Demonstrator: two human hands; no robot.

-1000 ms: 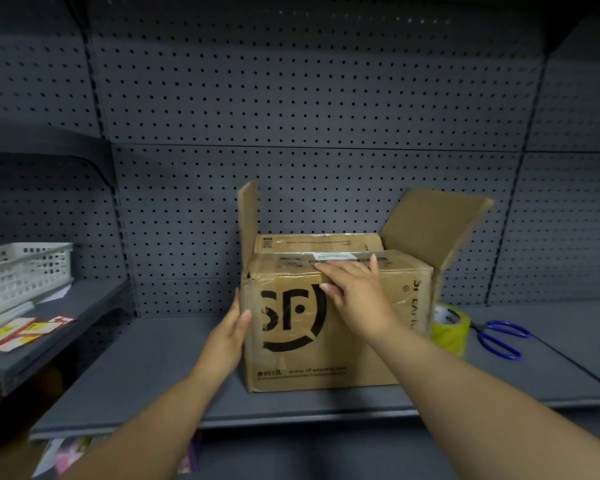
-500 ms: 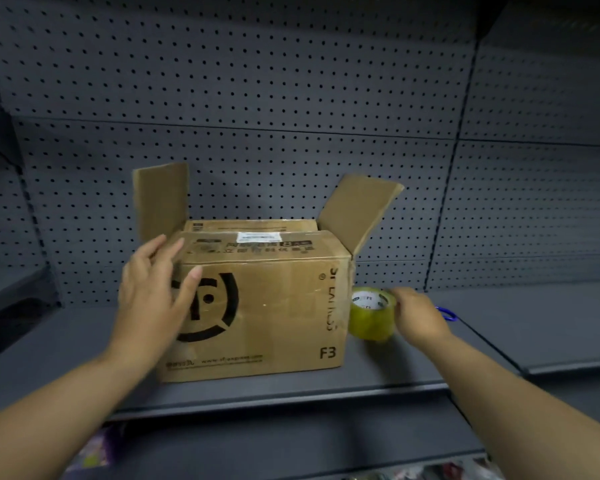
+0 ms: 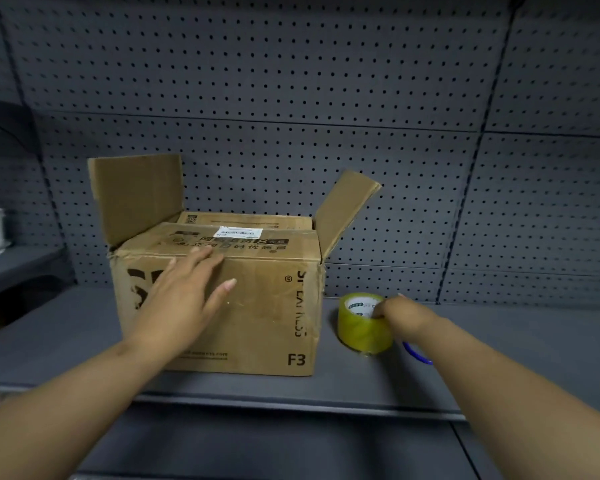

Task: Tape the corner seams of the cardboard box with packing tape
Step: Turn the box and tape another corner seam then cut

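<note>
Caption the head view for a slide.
The left hand rests on the cardboard box while the right hand grips the tape roll on the shelf.

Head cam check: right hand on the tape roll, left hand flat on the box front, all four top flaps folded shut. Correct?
Not quite. The head view shows the end flaps of the cardboard box standing up, not folded; only the other two lie shut. The rest holds: the right hand grips the tape roll, and the left hand lies flat on the box front.
</note>
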